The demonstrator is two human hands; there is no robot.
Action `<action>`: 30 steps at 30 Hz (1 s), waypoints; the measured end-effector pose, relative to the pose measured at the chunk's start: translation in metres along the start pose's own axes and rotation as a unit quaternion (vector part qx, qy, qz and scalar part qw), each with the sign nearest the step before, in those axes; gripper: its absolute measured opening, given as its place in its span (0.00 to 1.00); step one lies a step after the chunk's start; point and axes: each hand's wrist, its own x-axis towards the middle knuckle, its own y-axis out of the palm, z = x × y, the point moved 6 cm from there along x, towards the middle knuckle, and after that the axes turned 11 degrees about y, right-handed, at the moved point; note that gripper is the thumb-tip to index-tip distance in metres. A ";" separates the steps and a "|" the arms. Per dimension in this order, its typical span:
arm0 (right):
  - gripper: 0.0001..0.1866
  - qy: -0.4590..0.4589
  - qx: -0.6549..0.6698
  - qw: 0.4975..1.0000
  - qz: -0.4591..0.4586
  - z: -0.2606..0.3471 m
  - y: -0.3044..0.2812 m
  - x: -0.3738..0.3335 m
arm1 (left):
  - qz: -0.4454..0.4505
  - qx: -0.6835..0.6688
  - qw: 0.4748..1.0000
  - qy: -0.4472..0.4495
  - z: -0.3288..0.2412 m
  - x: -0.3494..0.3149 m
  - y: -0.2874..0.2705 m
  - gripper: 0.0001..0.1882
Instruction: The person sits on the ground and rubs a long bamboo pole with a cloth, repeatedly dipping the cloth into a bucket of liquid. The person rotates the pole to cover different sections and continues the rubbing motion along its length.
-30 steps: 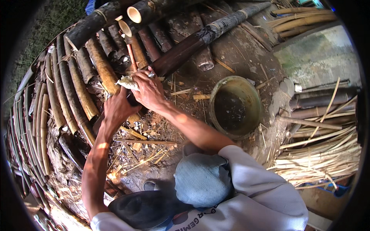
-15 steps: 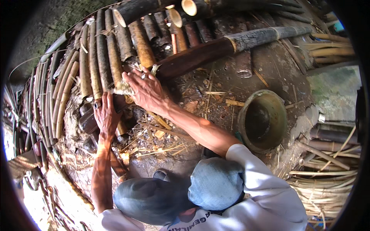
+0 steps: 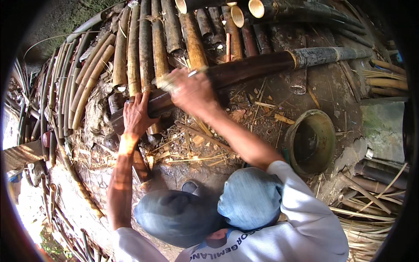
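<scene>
A long dark bamboo pole [image 3: 248, 65] lies slantwise across the work area, its wet brown length near me and a grey section beyond a node. My left hand [image 3: 137, 115] grips its near left end, fingers over the top and thumb spread along the side. Farther up, my right hand [image 3: 194, 92] is smeared by motion and closed over a pale fibrous wad [image 3: 165, 83] pressed against the pole. Its fingertips are hard to make out, and the hand hides part of the pole.
Many bamboo poles [image 3: 145, 48] lie side by side beyond my hands. A round bucket [image 3: 331, 146] with dark contents stands at the right. Shavings and splinters [image 3: 196, 139] litter the ground. Bamboo strips [image 3: 371, 231] are stacked at the lower right. My knees [image 3: 251, 198] are close below.
The view has shifted, so the scene sits farther right. My right hand, now blurred, moves with the wad on the pole. My left hand keeps its place at the pole's end.
</scene>
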 end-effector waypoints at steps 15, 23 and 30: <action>0.24 0.095 -0.114 0.977 0.151 -0.012 -0.021 -0.015 | 0.021 -0.014 0.999 -0.037 0.006 -0.054 0.005 0.65; 0.29 0.068 -0.047 0.994 -0.066 -0.149 -0.078 -0.007 | -0.116 0.107 0.985 -0.063 0.003 -0.058 0.010 0.59; 0.26 0.175 0.026 0.981 0.083 -0.062 -0.041 0.023 | -0.235 0.193 0.952 -0.036 -0.016 -0.013 0.009 0.54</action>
